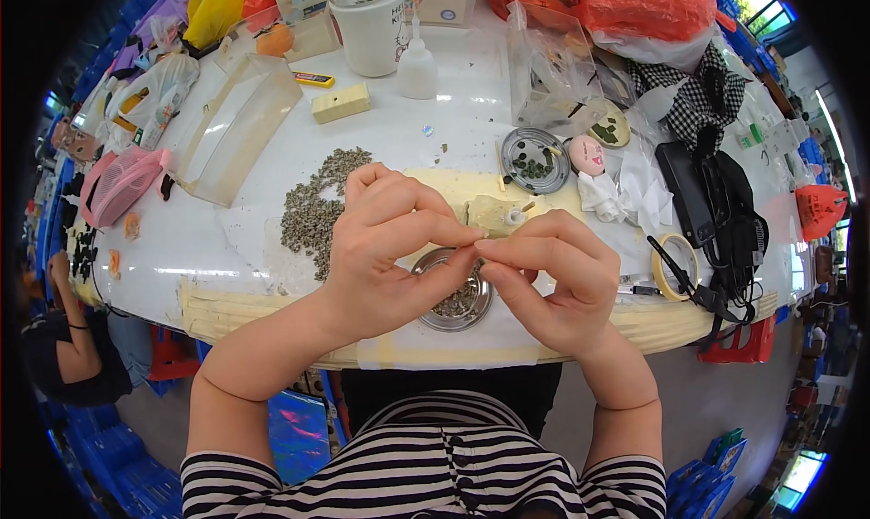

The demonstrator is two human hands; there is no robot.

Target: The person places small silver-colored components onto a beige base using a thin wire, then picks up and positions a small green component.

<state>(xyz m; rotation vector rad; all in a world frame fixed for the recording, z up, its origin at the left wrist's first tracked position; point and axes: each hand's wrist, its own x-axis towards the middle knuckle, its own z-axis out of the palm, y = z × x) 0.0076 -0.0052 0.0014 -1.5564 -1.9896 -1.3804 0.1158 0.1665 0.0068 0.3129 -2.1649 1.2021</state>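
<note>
Remotely, I observe left hand and right hand pinching a tiny piece, kind indiscernible, between meeting fingertips near the dish of grey pieces, presumably set close for reach.

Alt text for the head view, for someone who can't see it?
Left hand and right hand nearly meet at the fingers, over a dish of small grey pieces on a white table; anything held is too small to tell. Farther left lies a larger heap; a bottle and jar stand behind.
</note>
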